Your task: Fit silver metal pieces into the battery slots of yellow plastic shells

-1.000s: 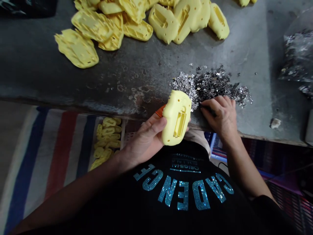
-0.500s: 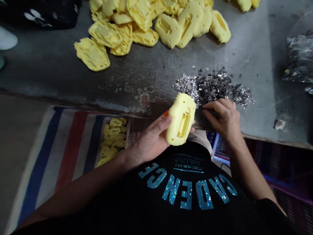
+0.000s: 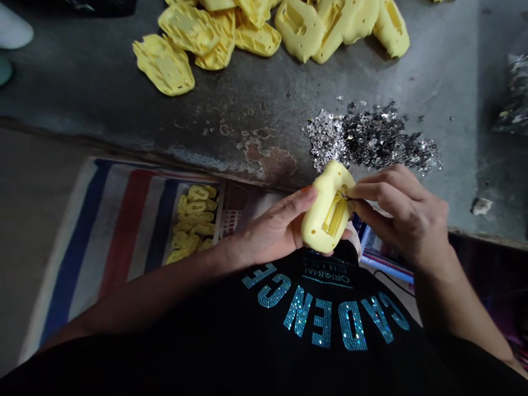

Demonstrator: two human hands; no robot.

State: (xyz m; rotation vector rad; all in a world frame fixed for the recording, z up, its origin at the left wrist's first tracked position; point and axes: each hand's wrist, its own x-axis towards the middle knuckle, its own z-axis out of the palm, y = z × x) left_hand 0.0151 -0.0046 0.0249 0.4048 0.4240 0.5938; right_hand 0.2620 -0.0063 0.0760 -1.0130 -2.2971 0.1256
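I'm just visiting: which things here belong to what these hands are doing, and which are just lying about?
Seemingly part of the job:
yellow shell, held in the left hand
right hand, pinching at the shell's slot
heap of metal pieces
other yellow shells, piled beyond

Seemingly just lying about:
whitish lump, far right
striped sheet, below

The right hand [image 3: 408, 214] has moved from the metal pieces [image 3: 383, 137] to the held yellow shell [image 3: 319, 212]

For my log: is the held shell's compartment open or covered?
Open: no cover lies over the compartment in the yellow shell; its inside shows.
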